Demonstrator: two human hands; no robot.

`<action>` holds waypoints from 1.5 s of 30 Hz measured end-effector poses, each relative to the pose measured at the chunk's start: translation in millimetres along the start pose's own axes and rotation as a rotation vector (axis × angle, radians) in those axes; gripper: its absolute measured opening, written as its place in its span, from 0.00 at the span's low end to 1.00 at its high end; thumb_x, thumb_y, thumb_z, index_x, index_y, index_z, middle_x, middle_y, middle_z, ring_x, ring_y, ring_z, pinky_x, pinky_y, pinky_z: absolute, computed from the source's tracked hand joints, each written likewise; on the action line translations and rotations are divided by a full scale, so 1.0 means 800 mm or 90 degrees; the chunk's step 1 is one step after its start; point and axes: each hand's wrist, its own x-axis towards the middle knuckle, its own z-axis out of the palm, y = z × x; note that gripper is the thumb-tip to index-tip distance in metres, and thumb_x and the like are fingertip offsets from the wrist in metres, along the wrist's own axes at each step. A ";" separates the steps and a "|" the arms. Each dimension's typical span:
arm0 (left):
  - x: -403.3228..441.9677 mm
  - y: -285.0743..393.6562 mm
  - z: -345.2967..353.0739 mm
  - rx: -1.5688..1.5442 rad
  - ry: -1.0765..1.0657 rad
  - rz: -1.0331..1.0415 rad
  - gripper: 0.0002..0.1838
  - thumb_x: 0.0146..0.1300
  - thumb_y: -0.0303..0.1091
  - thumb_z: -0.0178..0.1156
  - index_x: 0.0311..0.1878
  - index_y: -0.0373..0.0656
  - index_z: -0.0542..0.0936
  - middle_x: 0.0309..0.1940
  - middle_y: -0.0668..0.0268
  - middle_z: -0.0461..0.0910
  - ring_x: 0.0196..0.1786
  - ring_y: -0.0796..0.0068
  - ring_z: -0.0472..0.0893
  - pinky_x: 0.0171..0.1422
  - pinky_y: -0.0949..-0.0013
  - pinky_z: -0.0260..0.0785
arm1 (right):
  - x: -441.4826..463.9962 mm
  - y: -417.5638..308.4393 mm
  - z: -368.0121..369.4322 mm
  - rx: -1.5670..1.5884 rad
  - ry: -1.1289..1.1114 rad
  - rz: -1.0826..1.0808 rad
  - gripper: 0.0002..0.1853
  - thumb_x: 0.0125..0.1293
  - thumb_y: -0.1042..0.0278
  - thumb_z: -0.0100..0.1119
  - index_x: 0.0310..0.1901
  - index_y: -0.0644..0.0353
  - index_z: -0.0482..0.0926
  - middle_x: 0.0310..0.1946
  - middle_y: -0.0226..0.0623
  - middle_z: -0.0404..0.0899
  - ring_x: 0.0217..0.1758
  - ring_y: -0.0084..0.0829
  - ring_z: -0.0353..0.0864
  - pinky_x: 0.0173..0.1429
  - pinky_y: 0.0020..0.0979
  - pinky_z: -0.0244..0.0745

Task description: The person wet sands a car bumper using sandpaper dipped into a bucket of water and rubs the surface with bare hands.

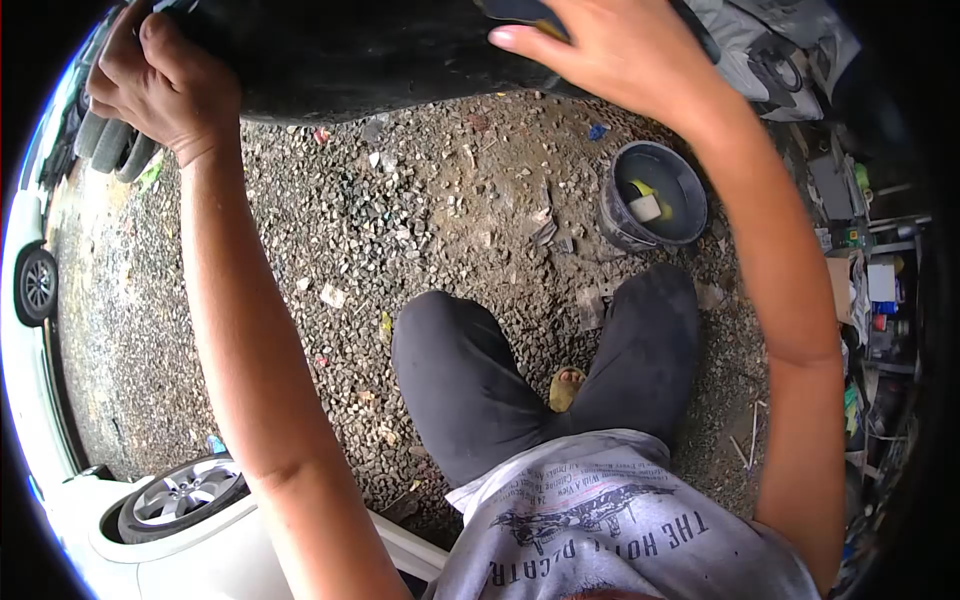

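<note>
A large black panel [370, 55], smooth and slightly glossy, spans the top of the head view. At its left end my left hand [170, 85] has its fingers curled against the edge, closed on it. My right hand [620, 50] is over the panel's right part, thumb stretched to the left. Under that thumb shows a dark flat piece with a yellowish edge [548, 26]; its kind is unclear. The frame's top cuts off the other right fingers.
A dark bucket [612, 215] of murky water, with a pale block [644, 208] and something yellow inside, stands on wet gravel [370, 220]. A white car [190, 555] is behind at lower left, tyres [110, 145] at upper left. Cluttered shelving [885, 300] lines the right.
</note>
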 end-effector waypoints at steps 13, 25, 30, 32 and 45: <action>-0.001 0.010 -0.002 0.077 0.037 0.092 0.24 0.80 0.48 0.40 0.60 0.42 0.79 0.54 0.58 0.79 0.62 0.60 0.72 0.71 0.55 0.58 | 0.045 -0.048 0.045 0.026 0.021 -0.182 0.44 0.84 0.38 0.28 0.77 0.80 0.56 0.80 0.64 0.54 0.86 0.55 0.49 0.89 0.45 0.45; 0.000 0.024 0.001 -0.069 0.052 0.046 0.22 0.76 0.47 0.49 0.60 0.45 0.83 0.58 0.64 0.84 0.66 0.63 0.71 0.76 0.54 0.52 | 0.102 -0.090 0.070 0.224 0.185 -0.087 0.44 0.81 0.33 0.32 0.63 0.76 0.76 0.68 0.62 0.75 0.75 0.56 0.71 0.81 0.54 0.60; -0.001 0.035 -0.002 -0.034 0.051 0.042 0.21 0.78 0.41 0.46 0.60 0.40 0.82 0.60 0.59 0.82 0.66 0.58 0.74 0.75 0.55 0.56 | 0.035 -0.119 0.096 0.257 0.240 -0.143 0.47 0.81 0.32 0.31 0.77 0.78 0.57 0.81 0.63 0.53 0.87 0.53 0.49 0.89 0.47 0.41; 0.001 0.034 -0.006 -0.050 0.018 0.031 0.21 0.75 0.40 0.48 0.60 0.40 0.82 0.61 0.57 0.80 0.66 0.57 0.73 0.74 0.53 0.56 | 0.070 -0.145 0.088 0.518 0.302 -0.110 0.45 0.83 0.37 0.35 0.77 0.80 0.54 0.80 0.69 0.51 0.86 0.59 0.48 0.88 0.48 0.41; -0.004 0.036 -0.010 -0.020 -0.017 -0.030 0.22 0.78 0.45 0.46 0.62 0.42 0.80 0.63 0.57 0.77 0.67 0.57 0.71 0.74 0.53 0.56 | 0.105 -0.201 0.071 0.760 0.520 -0.128 0.38 0.83 0.53 0.45 0.79 0.76 0.50 0.79 0.74 0.47 0.84 0.68 0.46 0.86 0.54 0.45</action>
